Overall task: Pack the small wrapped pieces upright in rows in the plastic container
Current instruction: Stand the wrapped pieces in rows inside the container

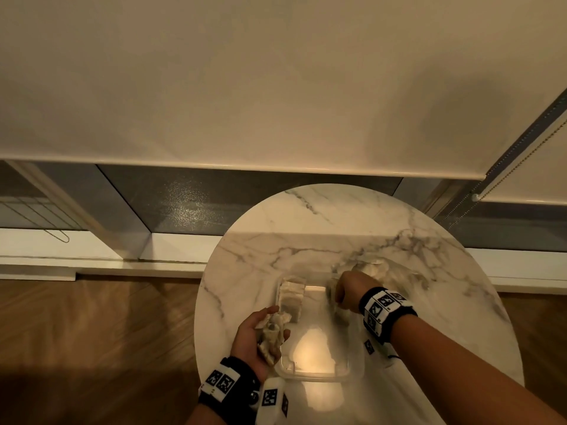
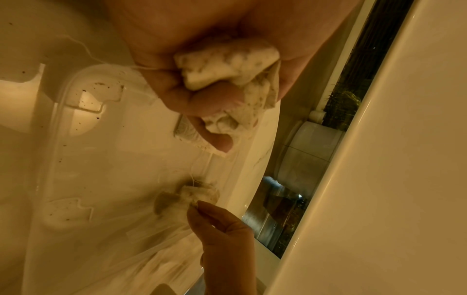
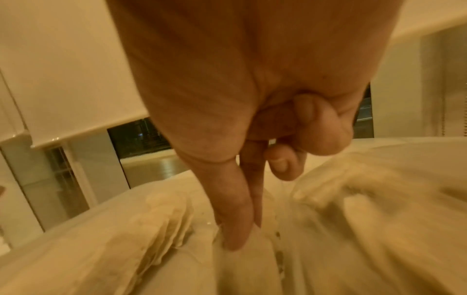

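Packing wrapped pieces into container (image 1: 345,371) on marble table (image 1: 337,216).
Left hand (image 1: 256,335) cupped round a bunch of pieces (image 1: 273,332); right hand (image 1: 348,291) pinching one piece (image 3: 242,251) beside the upright row (image 1: 293,297).

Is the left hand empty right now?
No, the left hand has a grip on a bunch of small wrapped pieces, fingers curled round them beside the plastic container.

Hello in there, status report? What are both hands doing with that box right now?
Left hand holds a bunch of wrapped pieces. Right hand pinches one piece inside the plastic container. One upright row standing. Nothing blocking.
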The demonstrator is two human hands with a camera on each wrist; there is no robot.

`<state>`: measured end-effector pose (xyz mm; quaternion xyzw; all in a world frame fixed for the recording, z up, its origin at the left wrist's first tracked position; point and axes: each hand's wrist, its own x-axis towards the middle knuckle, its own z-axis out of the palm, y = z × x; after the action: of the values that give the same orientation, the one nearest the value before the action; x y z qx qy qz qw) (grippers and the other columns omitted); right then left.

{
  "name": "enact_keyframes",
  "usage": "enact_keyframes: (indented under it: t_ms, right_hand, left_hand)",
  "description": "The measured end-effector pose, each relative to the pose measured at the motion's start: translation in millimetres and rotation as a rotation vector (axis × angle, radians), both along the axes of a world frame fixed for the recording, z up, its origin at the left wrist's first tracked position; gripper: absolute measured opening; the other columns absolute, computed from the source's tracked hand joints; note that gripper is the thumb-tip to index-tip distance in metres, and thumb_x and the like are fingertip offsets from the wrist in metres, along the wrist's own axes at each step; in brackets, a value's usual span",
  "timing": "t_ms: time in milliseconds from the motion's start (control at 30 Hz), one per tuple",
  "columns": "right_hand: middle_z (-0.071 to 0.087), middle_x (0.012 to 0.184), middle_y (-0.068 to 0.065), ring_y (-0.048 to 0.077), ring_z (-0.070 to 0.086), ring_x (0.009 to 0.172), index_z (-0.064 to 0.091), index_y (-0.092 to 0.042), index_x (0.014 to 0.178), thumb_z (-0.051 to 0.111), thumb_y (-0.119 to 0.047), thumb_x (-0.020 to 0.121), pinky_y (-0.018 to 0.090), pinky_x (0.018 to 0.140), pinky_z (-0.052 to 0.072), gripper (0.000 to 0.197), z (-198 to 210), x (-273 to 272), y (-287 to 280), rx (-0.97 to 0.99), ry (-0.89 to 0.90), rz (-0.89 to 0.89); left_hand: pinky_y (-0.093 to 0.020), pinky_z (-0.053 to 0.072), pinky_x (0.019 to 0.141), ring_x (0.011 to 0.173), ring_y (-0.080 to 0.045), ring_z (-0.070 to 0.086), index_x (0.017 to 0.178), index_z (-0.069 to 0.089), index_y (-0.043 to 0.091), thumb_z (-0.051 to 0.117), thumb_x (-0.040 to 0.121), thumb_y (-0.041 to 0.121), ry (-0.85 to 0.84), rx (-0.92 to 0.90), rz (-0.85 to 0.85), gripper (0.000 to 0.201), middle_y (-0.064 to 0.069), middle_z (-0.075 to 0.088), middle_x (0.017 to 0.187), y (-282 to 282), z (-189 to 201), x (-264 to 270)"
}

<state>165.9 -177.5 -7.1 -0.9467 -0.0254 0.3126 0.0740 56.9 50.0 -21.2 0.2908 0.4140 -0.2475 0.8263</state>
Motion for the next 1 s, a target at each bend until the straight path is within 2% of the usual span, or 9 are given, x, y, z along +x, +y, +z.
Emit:
enact_keyframes:
  t_ms: [100, 233, 367, 500, 633, 733, 800, 900, 1000]
  right_hand:
    - [0.072, 0.09, 0.001, 0.024, 0.069, 0.083, 0.077, -0.024, 0.087, 0.065, -0.015, 0.079, 0.034, 0.079, 0.059, 0.018, -0.4, 4.2, 2.8, -0.06, -0.05, 0.056]
    - [0.071, 0.104, 0.003, 0.026, 0.067, 0.094, 0.074, -0.026, 0.097, 0.058, -0.017, 0.084, 0.031, 0.079, 0.056, 0.022, -5.6, 8.1, 2.2, -0.117, -0.098, 0.089]
    - [0.067, 0.113, 0.005, 0.028, 0.064, 0.102, 0.068, -0.023, 0.106, 0.053, -0.02, 0.09, 0.035, 0.086, 0.054, 0.023, -9.7, 7.9, 2.8, -0.136, -0.124, 0.093]
    - [0.065, 0.118, 0.006, 0.028, 0.063, 0.107, 0.066, -0.021, 0.111, 0.051, -0.021, 0.092, 0.038, 0.089, 0.054, 0.025, -12.6, 8.9, 4.5, -0.172, -0.145, 0.115]
    - [0.065, 0.118, 0.005, 0.028, 0.063, 0.107, 0.065, -0.022, 0.113, 0.048, -0.021, 0.093, 0.037, 0.086, 0.054, 0.026, -12.9, 7.2, 4.6, -0.207, -0.165, 0.14]
    - [0.066, 0.114, 0.004, 0.026, 0.064, 0.102, 0.065, -0.024, 0.11, 0.047, -0.023, 0.093, 0.036, 0.082, 0.053, 0.025, -11.9, 4.1, 3.2, -0.185, -0.186, 0.123]
    - [0.065, 0.116, 0.002, 0.025, 0.063, 0.104, 0.064, -0.026, 0.112, 0.047, -0.025, 0.093, 0.036, 0.084, 0.053, 0.025, -8.0, 0.2, 1.6, -0.149, -0.194, 0.094]
    - [0.061, 0.122, 0.0, 0.024, 0.056, 0.115, 0.062, -0.028, 0.119, 0.052, -0.03, 0.091, 0.039, 0.091, 0.051, 0.03, -1.4, -13.9, -1.7, -0.09, -0.273, 0.029]
    - [0.063, 0.114, -0.003, 0.02, 0.057, 0.107, 0.066, -0.029, 0.113, 0.055, -0.04, 0.091, 0.033, 0.082, 0.05, 0.027, 3.2, -40.2, -1.9, 0.083, -0.452, -0.102]
  left_hand:
    - [-0.018, 0.036, 0.034, 0.069, -0.025, 0.06, 0.095, 0.071, 0.014, 0.062, 0.087, 0.03, 0.005, 0.008, 0.004, 0.02, -0.013, 0.063, 0.097, -0.1, -1.6, -0.6]
    - [-0.017, 0.035, 0.034, 0.069, -0.025, 0.061, 0.094, 0.073, 0.014, 0.062, 0.086, 0.031, 0.002, 0.029, 0.01, 0.021, -0.013, 0.063, 0.1, -0.7, -2.2, -0.4]
    - [-0.017, 0.035, 0.034, 0.068, -0.025, 0.06, 0.089, 0.075, 0.014, 0.067, 0.076, 0.031, -0.004, 0.034, 0.007, 0.023, -0.014, 0.065, 0.093, -1.4, 1.1, -0.9]
    - [-0.017, 0.035, 0.035, 0.068, -0.025, 0.061, 0.087, 0.076, 0.014, 0.068, 0.071, 0.032, -0.009, 0.046, 0.008, 0.025, -0.014, 0.066, 0.091, -2.5, 1.0, -1.4]
    - [-0.017, 0.034, 0.036, 0.069, -0.025, 0.062, 0.087, 0.077, 0.014, 0.069, 0.07, 0.033, -0.011, 0.055, -0.001, 0.026, -0.013, 0.067, 0.092, -3.3, 0.8, -1.7]
    - [-0.017, 0.034, 0.037, 0.069, -0.025, 0.063, 0.095, 0.074, 0.014, 0.066, 0.079, 0.032, -0.011, 0.069, 0.001, 0.026, -0.013, 0.065, 0.1, -3.3, 1.4, -1.9]
    - [-0.018, 0.034, 0.037, 0.069, -0.025, 0.064, 0.096, 0.074, 0.015, 0.065, 0.081, 0.033, -0.02, 0.059, -0.001, 0.025, -0.013, 0.065, 0.102, -3.5, 2.5, -2.2]
    - [-0.018, 0.035, 0.037, 0.069, -0.025, 0.063, 0.103, 0.073, 0.016, 0.064, 0.083, 0.034, -0.047, -0.012, -0.001, 0.028, -0.011, 0.065, 0.095, -4.8, 7.0, -2.3]
    - [-0.019, 0.037, 0.038, 0.068, -0.025, 0.064, 0.108, 0.069, 0.017, 0.057, 0.087, 0.036, -0.093, -0.156, 0.017, 0.03, -0.012, 0.067, 0.088, -5.6, 12.9, -2.1]
